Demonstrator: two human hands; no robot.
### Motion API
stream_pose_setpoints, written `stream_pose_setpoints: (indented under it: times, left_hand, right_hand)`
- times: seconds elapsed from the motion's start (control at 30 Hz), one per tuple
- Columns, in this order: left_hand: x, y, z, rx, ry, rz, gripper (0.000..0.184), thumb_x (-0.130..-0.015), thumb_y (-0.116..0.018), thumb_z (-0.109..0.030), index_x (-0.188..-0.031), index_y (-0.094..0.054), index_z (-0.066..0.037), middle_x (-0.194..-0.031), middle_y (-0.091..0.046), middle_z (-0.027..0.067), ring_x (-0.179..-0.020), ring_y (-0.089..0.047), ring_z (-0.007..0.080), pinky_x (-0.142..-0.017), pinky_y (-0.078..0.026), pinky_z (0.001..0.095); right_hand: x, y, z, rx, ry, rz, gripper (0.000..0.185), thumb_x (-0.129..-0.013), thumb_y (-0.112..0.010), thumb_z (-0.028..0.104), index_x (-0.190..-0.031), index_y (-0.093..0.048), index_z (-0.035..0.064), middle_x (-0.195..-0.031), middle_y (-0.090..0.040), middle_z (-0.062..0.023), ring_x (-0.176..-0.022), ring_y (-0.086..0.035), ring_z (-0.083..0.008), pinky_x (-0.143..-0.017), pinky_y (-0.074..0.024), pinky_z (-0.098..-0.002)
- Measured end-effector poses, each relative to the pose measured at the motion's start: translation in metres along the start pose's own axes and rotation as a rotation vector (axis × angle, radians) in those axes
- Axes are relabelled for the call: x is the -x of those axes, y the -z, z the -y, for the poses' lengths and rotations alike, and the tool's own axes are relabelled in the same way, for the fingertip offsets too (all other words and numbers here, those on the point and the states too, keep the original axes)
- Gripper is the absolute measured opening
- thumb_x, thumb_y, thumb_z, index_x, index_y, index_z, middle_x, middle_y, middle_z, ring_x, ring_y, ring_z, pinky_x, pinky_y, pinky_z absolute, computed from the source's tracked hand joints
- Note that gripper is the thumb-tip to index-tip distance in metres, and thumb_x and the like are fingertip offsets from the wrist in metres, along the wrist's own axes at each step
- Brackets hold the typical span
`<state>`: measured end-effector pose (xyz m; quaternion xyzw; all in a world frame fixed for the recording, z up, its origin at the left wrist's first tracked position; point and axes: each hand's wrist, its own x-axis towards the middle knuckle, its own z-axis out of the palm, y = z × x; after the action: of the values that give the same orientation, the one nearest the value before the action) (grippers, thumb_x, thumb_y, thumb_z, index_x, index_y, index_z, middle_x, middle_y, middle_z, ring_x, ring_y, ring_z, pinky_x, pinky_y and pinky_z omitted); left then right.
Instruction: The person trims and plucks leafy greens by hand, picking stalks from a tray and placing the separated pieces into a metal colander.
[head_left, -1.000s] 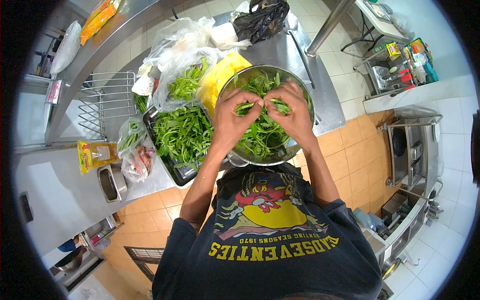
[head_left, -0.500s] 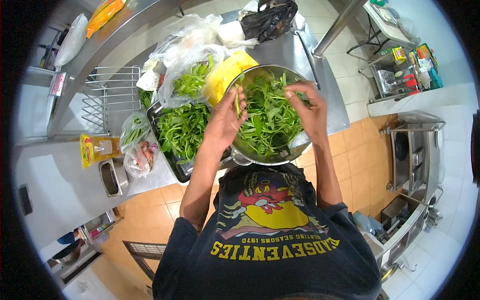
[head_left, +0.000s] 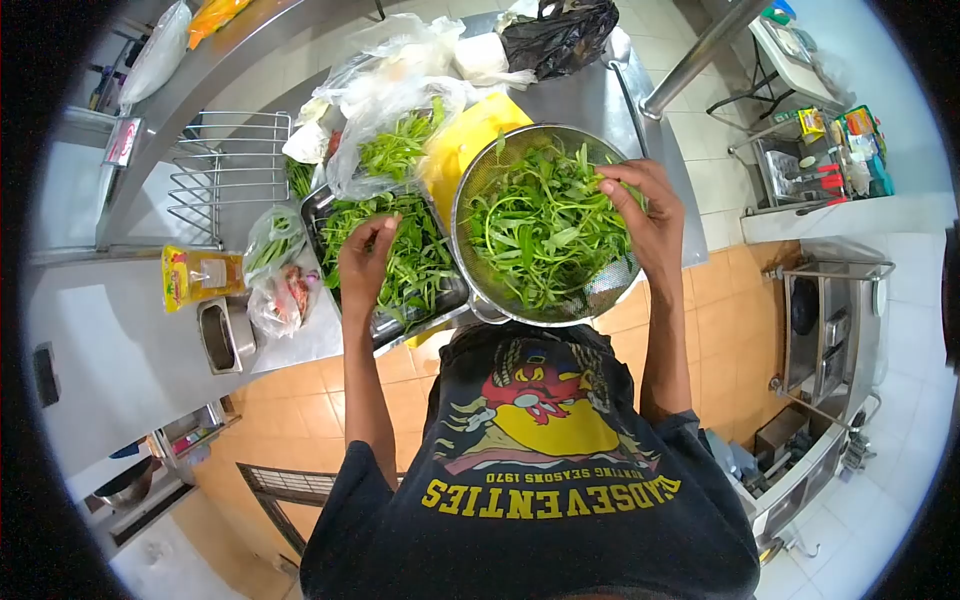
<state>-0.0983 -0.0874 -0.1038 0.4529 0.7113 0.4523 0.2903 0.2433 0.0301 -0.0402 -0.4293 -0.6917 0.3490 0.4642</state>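
Note:
A metal colander (head_left: 462, 262) holds a heap of green leafy stems (head_left: 545, 225) that look like water spinach. My right hand (head_left: 655, 215) is at its right rim, thumb and fingertips pinched on some of the leafy greens. To the left lies a dark metal tray (head_left: 455, 297) with more leafy greens (head_left: 415, 255). My left hand (head_left: 366, 262) hovers over that tray, fingers curled and thumb near the fingertips; whether anything small is between them is hidden.
Behind the tray are a clear plastic bag of greens (head_left: 400, 145), a yellow sheet (head_left: 462, 145) and a black bag (head_left: 560, 42). A wire rack (head_left: 235, 165), bagged vegetables (head_left: 275, 245), a yellow packet (head_left: 200, 278) and a steel container (head_left: 222, 335) are left. A metal post (head_left: 690, 60) rises at right.
My left hand has moved from the colander's left rim, where it held a green stem, leftward over the tray. My right hand stays at the colander's right side.

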Motion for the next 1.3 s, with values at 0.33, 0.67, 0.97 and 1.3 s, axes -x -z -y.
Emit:
stream_pose_setpoints:
  times: [0.33,0.67,0.97,1.3]
  left_hand:
    - [-0.001,-0.054,-0.054,0.124,-0.147,-0.023,0.021,-0.095,-0.068,-0.021,-0.11,-0.073,-0.006,-0.103,-0.072,0.0056,-0.095,-0.063,0.0119,-0.085,-0.048,0.0302]
    - [-0.008,-0.123,-0.119,0.251,-0.24,0.291,0.018,-0.091,-0.072,-0.016,-0.101,-0.074,-0.001,-0.082,-0.067,0.0002,-0.076,-0.054,0.0079,-0.072,-0.046,0.0244]
    - [-0.01,-0.113,-0.114,0.42,-0.043,0.122,0.023,-0.095,-0.069,-0.026,-0.1,-0.074,-0.004,-0.086,-0.071,-0.0014,-0.079,-0.056,0.0054,-0.076,-0.043,0.0222]
    - [-0.01,-0.112,-0.101,0.727,0.137,0.132,0.024,-0.097,-0.067,-0.024,-0.109,-0.071,-0.005,-0.096,-0.071,0.002,-0.088,-0.056,0.0071,-0.085,-0.043,0.0244]
  right_hand:
    - [-0.007,-0.005,0.01,-0.072,-0.003,0.098,0.018,-0.088,-0.072,0.01,-0.104,-0.072,0.0032,-0.093,-0.066,-0.0085,-0.091,-0.061,-0.0198,-0.084,-0.0469,-0.0316]
    - [0.001,-0.02,0.007,-0.079,-0.076,0.115,0.017,-0.083,-0.076,0.01,-0.09,-0.062,0.0036,-0.086,-0.065,-0.005,-0.088,-0.063,-0.0189,-0.081,-0.0474,-0.0333]
    - [0.009,-0.02,0.0,-0.034,-0.022,-0.015,0.027,-0.083,-0.078,0.019,-0.105,-0.066,0.0064,-0.106,-0.064,-0.0092,-0.104,-0.058,-0.025,-0.093,-0.0443,-0.0371]
    - [0.007,-0.034,-0.011,-0.012,0.061,0.007,0.018,-0.083,-0.077,0.016,-0.097,-0.072,0.0054,-0.102,-0.067,-0.0096,-0.102,-0.058,-0.0256,-0.091,-0.0439,-0.0371]
